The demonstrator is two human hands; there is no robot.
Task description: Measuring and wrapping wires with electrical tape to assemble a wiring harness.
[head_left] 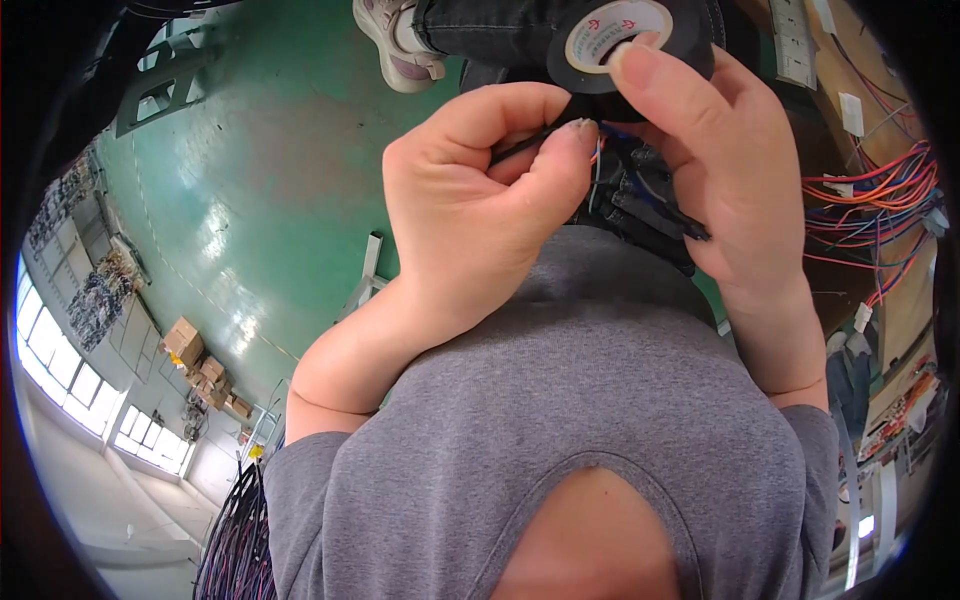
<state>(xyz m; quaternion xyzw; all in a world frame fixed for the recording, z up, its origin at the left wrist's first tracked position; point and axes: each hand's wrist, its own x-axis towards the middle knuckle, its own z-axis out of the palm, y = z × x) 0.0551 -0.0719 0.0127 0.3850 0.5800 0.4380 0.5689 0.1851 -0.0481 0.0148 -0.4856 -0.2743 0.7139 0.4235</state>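
My right hand point(738, 150) grips a roll of black tape point(575, 72) with a white paper core, the thumb over its side. Just to its left, the thumb and forefinger of my left hand point(470, 200) are pinched together on a black-wrapped wire bundle point(522, 146). Thin blue, white and orange wires point(600, 150) show between the two hands. A dark wire end point(692, 230) comes out by my right palm. The spot where tape and bundle meet is partly hidden behind my fingers.
Red, orange and blue wires point(880, 190) with white connectors hang over a wooden board point(835, 130) on the right. Cardboard boxes point(205, 370) stand far off on the green floor point(270, 200). Many dark cables point(238, 540) hang at the lower left. A shoe point(405, 60) shows at the top.
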